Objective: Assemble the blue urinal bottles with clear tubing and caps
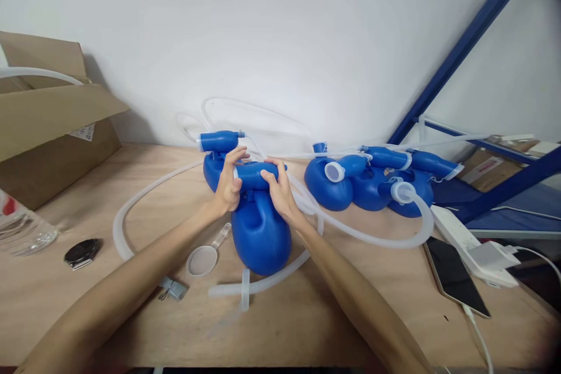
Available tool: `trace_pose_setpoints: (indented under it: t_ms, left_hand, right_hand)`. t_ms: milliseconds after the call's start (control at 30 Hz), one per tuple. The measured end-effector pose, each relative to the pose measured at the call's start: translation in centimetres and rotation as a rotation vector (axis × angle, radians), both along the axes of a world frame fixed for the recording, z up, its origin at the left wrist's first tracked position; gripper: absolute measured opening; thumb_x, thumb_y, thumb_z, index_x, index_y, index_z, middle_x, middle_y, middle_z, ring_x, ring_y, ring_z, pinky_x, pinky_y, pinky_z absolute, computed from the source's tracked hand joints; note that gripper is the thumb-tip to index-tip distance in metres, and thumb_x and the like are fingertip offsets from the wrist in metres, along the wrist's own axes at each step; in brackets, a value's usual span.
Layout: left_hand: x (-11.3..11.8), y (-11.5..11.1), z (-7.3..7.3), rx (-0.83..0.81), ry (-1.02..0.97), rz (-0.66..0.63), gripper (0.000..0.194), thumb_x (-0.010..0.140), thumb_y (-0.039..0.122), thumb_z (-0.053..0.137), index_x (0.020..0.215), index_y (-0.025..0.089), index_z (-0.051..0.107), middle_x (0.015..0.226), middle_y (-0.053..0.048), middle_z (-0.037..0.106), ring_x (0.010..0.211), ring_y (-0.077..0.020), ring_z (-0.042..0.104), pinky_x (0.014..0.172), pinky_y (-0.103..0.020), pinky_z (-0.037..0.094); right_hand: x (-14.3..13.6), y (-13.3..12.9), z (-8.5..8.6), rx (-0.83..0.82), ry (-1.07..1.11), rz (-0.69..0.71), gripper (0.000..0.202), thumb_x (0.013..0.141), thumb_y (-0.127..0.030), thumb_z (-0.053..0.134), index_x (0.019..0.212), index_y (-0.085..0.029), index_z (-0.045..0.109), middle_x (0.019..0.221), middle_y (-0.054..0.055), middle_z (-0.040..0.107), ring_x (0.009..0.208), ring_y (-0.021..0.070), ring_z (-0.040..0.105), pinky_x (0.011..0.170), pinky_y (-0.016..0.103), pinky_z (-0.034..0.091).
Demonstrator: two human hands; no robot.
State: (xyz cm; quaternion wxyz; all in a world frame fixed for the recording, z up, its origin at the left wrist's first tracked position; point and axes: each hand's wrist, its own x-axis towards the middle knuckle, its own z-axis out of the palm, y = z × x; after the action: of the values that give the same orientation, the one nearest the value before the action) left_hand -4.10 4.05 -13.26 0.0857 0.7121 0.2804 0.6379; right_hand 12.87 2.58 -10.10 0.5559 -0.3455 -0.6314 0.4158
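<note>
A blue plastic bottle (262,236) rests on the wooden table with its tubular neck lying crosswise on top. My left hand (230,181) is closed around the left end of that neck, where a pale rim shows. On the neck's right part, my right hand (279,187) grips with thumb in front and fingers behind. Just left of the bottle lies a clear round cap with a strap (202,260). A translucent hose (267,283) with a pale strap across it passes in front of the bottle's base.
Another blue bottle (218,141) stands behind my left hand. Several blue bottles (326,184) with hoses are at the right, near a phone (456,276) and a power strip (471,245). A cardboard box (65,152), a watch (82,251) and a clear plastic bottle (26,228) are at the left.
</note>
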Motion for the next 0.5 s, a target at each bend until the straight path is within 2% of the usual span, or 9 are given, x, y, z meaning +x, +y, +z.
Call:
trace_pose_setpoints:
  t_ms: [67, 133, 233, 300, 367, 433, 500]
  left_hand:
    - [-0.6, 0.3, 0.1, 0.091, 0.132, 0.033, 0.073, 0.096, 0.078, 0.039, 0.147, 0.027, 0.042, 0.156, -0.017, 0.042, 0.141, -0.037, 0.049, 0.112, -0.056, 0.045]
    - [-1.3, 0.3, 1.0, 0.14, 0.305, 0.053, 0.076, 0.095, 0.076, 0.046, 0.152, 0.026, 0.035, 0.159, -0.02, 0.038, 0.148, -0.0374, 0.04, 0.113, -0.057, 0.043]
    - [-2.8, -0.2, 4.1, 0.058, 0.594, 0.08, 0.091, 0.089, 0.08, 0.053, 0.154, 0.019, 0.035, 0.156, -0.026, 0.043, 0.146, -0.0406, 0.044, 0.112, -0.057, 0.044]
    - [-4.3, -1.0, 6.7, -0.112, 0.804, 0.165, 0.091, 0.086, 0.082, 0.053, 0.149, 0.017, 0.047, 0.145, -0.024, 0.056, 0.135, -0.042, 0.054, 0.11, -0.056, 0.044]
    - [-6.1, -1.7, 8.6, -0.401, 0.954, 0.252, 0.082, 0.081, 0.083, 0.057, 0.132, 0.019, 0.065, 0.122, -0.018, 0.071, 0.11, -0.0397, 0.067, 0.098, -0.052, 0.05]
    - [-7.9, -2.0, 9.0, -0.741, 1.066, 0.27, 0.071, 0.068, 0.081, 0.07, 0.108, 0.023, 0.075, 0.099, -0.014, 0.076, 0.087, -0.0358, 0.07, 0.083, -0.045, 0.054]
    - [-9.2, -1.7, 7.8, -0.997, 1.082, 0.265, 0.059, 0.05, 0.068, 0.086, 0.087, 0.023, 0.077, 0.084, -0.012, 0.074, 0.078, -0.0351, 0.069, 0.076, -0.042, 0.054]
  right_hand:
    - [0.2, 0.1, 0.2, 0.002, -0.015, 0.006, 0.036, 0.089, -0.046, 0.058, 0.117, -0.024, 0.056, 0.123, 0.006, 0.064, 0.119, 0.0248, 0.059, 0.109, 0.039, 0.046]
    - [0.5, 0.2, 0.3, 0.004, -0.025, -0.002, 0.037, 0.088, -0.048, 0.061, 0.116, -0.024, 0.057, 0.121, 0.005, 0.064, 0.118, 0.0248, 0.06, 0.109, 0.038, 0.046]
    - [0.8, 0.6, 0.6, -0.016, -0.045, -0.021, 0.052, 0.081, -0.055, 0.074, 0.119, -0.024, 0.056, 0.124, 0.005, 0.064, 0.12, 0.0251, 0.06, 0.109, 0.038, 0.046]
    - [0.9, 0.8, 0.6, -0.037, -0.07, -0.011, 0.059, 0.078, -0.058, 0.077, 0.121, -0.025, 0.055, 0.125, 0.005, 0.063, 0.119, 0.0251, 0.061, 0.107, 0.038, 0.047]
    - [0.9, 0.8, 0.4, -0.034, -0.096, -0.005, 0.061, 0.078, -0.059, 0.077, 0.124, -0.026, 0.054, 0.125, 0.005, 0.063, 0.118, 0.0249, 0.061, 0.106, 0.039, 0.048]
    - [0.8, 0.6, 0.2, -0.012, -0.122, -0.006, 0.061, 0.079, -0.058, 0.077, 0.126, -0.027, 0.054, 0.125, 0.004, 0.063, 0.118, 0.0249, 0.062, 0.106, 0.039, 0.048]
    - [0.8, 0.4, 0.1, 0.004, -0.136, -0.003, 0.06, 0.081, -0.058, 0.076, 0.127, -0.027, 0.053, 0.126, 0.005, 0.062, 0.117, 0.0249, 0.063, 0.105, 0.041, 0.049]
